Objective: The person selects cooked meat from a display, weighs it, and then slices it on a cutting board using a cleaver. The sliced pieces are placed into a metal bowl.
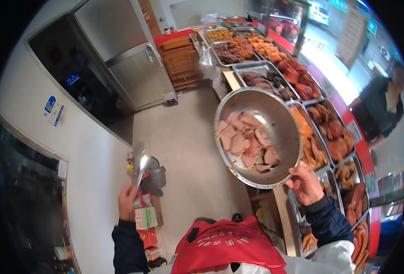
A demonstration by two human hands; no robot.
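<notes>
In my right hand [305, 185] I grip the rim of a round steel bowl [282, 137], thumb over the edge. The bowl tilts toward me, partly above the trays on its right. Pale pink sliced meat [241, 140] lies gathered on the bowl's left and lower side, with a few darker pieces. My left hand [127, 202] is closed around the handle of a shiny metal utensil [142, 169], held upright and apart from the bowl. Motion blur hides what kind of utensil it is.
A counter with steel trays of cooked meats [301, 78] runs along my right. Behind its red ledge stands a person [376, 106]. Leftward are a white wall [92, 164] and a doorway [85, 75]. Packages [146, 217] and a dark bag [155, 179] rest on the floor.
</notes>
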